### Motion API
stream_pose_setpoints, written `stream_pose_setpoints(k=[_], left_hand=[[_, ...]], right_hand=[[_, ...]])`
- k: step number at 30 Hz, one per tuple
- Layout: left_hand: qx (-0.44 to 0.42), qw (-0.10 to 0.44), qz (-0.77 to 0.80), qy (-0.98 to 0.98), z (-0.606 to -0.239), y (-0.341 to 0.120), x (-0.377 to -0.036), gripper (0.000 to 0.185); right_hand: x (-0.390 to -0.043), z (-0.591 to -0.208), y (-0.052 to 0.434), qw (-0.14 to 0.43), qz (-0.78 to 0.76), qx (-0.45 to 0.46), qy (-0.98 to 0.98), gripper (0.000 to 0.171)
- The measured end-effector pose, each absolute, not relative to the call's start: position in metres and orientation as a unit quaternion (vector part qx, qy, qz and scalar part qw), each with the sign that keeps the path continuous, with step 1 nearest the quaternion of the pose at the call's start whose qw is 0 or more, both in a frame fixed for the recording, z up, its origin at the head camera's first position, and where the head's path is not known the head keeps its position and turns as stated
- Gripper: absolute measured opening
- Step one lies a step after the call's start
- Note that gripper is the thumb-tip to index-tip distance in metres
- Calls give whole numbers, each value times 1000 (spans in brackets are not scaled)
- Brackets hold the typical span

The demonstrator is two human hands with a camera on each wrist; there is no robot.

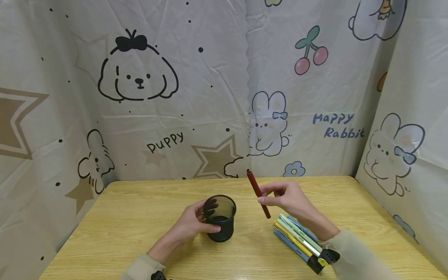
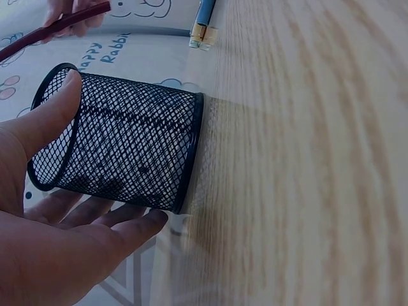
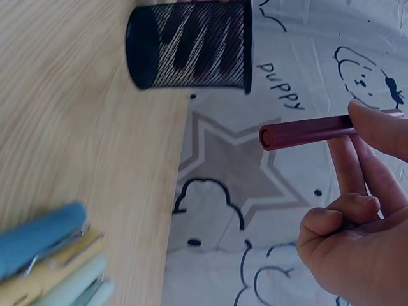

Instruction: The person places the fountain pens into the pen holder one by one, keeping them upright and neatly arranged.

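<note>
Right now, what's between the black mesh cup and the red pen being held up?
Nothing stands between the black mesh cup and the red pen: the head view shows only bare wooden tabletop across that gap.

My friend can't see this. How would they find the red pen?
On the wooden table, find the black mesh pen cup. Just right of it, the person's right hand pinches the red pen, tilted, in the air. The neighbouring pens lie bunched on the table, none red.
</note>
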State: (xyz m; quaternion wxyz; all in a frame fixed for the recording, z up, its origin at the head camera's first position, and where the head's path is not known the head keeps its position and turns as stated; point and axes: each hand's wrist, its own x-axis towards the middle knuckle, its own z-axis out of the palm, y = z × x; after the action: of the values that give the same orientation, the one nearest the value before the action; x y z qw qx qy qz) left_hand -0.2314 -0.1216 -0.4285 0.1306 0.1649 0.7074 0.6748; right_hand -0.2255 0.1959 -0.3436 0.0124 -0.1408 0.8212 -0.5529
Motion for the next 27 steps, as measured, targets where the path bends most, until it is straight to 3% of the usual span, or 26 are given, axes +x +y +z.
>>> stream_pose_setpoints(k=[27], left_hand=[[173,129,670,710,-429,-123,-232,84]], right_hand=[[-246,-338,130,-10,-581,-201,788,24]])
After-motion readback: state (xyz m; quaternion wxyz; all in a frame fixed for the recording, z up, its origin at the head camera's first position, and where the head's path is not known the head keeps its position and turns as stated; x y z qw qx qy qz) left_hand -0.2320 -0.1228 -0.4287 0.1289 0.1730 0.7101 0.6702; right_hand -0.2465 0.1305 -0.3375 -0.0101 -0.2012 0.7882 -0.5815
